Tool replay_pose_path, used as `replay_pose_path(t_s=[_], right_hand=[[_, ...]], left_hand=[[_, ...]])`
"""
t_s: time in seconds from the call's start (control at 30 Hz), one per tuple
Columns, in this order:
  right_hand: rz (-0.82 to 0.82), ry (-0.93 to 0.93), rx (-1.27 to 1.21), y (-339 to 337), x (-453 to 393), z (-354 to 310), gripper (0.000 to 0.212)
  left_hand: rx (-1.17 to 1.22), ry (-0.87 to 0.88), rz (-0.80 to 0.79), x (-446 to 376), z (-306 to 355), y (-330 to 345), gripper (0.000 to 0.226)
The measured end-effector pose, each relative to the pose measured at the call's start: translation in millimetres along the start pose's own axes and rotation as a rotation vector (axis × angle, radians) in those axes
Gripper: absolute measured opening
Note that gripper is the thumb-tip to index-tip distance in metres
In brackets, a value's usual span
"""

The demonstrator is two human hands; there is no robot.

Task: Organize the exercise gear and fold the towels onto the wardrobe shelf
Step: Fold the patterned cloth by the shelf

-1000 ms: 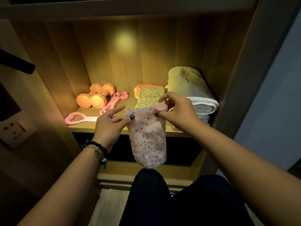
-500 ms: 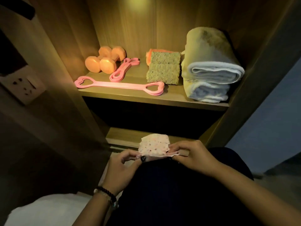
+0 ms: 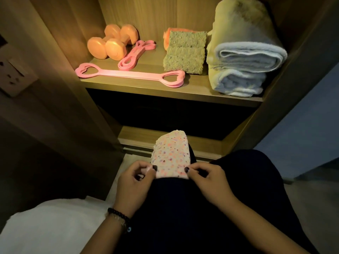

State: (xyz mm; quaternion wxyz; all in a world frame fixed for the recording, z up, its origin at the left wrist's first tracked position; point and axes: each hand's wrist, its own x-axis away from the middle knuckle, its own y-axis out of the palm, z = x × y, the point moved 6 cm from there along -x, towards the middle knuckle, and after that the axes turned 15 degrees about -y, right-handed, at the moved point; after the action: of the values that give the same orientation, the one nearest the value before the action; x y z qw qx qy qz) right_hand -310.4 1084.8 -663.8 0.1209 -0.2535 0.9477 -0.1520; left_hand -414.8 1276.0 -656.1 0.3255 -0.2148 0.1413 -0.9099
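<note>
A small spotted pink-and-white towel (image 3: 171, 155) lies spread over my dark-trousered knee, below the shelf. My left hand (image 3: 134, 182) pinches its near left corner and my right hand (image 3: 209, 180) pinches its near right corner. On the lit wardrobe shelf (image 3: 146, 89) sit two orange dumbbells (image 3: 111, 43), a coiled pink resistance band (image 3: 136, 54), a long pink puller with heart-shaped handles (image 3: 132, 74), a folded green and orange towel (image 3: 184, 51) and a big folded white towel stack (image 3: 242, 57) at the right.
A wall socket (image 3: 12, 76) is on the left panel. A lower shelf ledge (image 3: 205, 142) lies just beyond the knee. White fabric (image 3: 45, 230) fills the bottom left corner. The wardrobe's side panel (image 3: 293, 85) stands at the right.
Both hands have come down from shelf height with the spotted towel, which hung in the air and now rests flat across my knee. The view has tilted downward.
</note>
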Motion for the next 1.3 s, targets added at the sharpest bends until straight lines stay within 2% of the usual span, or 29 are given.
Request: replay_pose_path(t_s=[0.1, 0.2, 0.3, 0.33, 0.4, 0.57, 0.7, 0.87, 1.0, 1.1, 1.2, 1.27, 1.3], right_hand=[[0.043, -0.004, 0.093, 6, 1, 0, 0.010], [0.010, -0.256, 0.341, 7, 1, -15, 0.011], [-0.127, -0.597, 0.541, 12, 6, -32, 0.019], [-0.172, -0.650, 0.560, 14, 8, -34, 0.022], [-0.213, -0.622, 0.519, 14, 9, -33, 0.027], [-0.293, -0.470, 0.481, 21, 2, -23, 0.035], [-0.270, -0.455, 0.490, 21, -9, -24, 0.033], [-0.254, -0.352, 0.296, 14, -11, -17, 0.033], [-0.192, -0.219, 0.126, 13, -12, -12, 0.006], [-0.153, -0.166, 0.135, 15, -17, -9, 0.008], [-0.132, -0.245, 0.317, 15, -16, -11, 0.003], [-0.110, -0.416, 0.472, 13, -13, -19, 0.006], [-0.127, -0.496, 0.513, 14, -11, -23, 0.011]], left_hand=[[-0.091, 0.033, 0.060, -2, 8, 1, 0.012], [-0.263, 0.168, 0.098, 1, 19, 1, 0.018], [-0.447, 0.429, 0.058, 2, 27, 2, 0.029], [-0.506, 0.500, 0.020, 3, 27, 3, 0.033], [-0.534, 0.548, -0.040, 4, 25, 0, 0.030], [-0.474, 0.499, -0.083, 1, 25, -1, 0.030], [-0.427, 0.498, -0.076, -4, 28, 4, 0.025], [-0.189, 0.333, -0.135, 1, 25, -5, 0.024], [-0.170, 0.212, -0.150, -1, 20, -4, 0.013], [-0.138, 0.067, -0.123, -8, 15, 0, 0.014], [-0.131, -0.039, -0.068, -14, 12, 4, 0.006], [-0.209, -0.030, -0.002, -16, 12, 3, 0.009], [-0.253, 0.027, 0.045, -14, 16, 1, 0.011]])
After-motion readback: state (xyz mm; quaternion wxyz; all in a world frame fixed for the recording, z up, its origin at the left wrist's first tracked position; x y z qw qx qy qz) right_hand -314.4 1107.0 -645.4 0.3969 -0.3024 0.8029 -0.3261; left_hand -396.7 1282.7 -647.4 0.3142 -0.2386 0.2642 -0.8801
